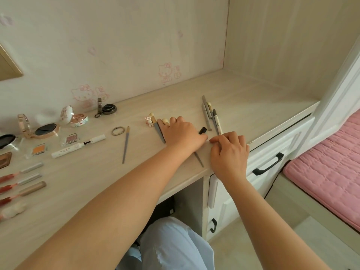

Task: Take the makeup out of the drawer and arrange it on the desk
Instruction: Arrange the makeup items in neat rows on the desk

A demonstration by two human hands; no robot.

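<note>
Resting across slim makeup brushes [159, 131] on the pale wood-grain desk [253, 98], the left hand [183, 134] lies with fingers [176, 120] together; right hand [228, 152] fingers pinch a white pencil [217, 121]. Open compacts [44, 130] sit far left.

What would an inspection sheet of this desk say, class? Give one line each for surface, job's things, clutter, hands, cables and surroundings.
Surface: pale wood-grain desk.
Job's things: brushes lie grouped at right; lip tubes in a row at left; compacts near the wall.
Clutter: metal ring beside a lone grey brush.
Hands: left hand rests on brushes; right hand fingers curl at the desk edge, its hold unclear.
Cables: nothing seen.
Surroundings: white drawers shut; pink cushion at right.
</note>
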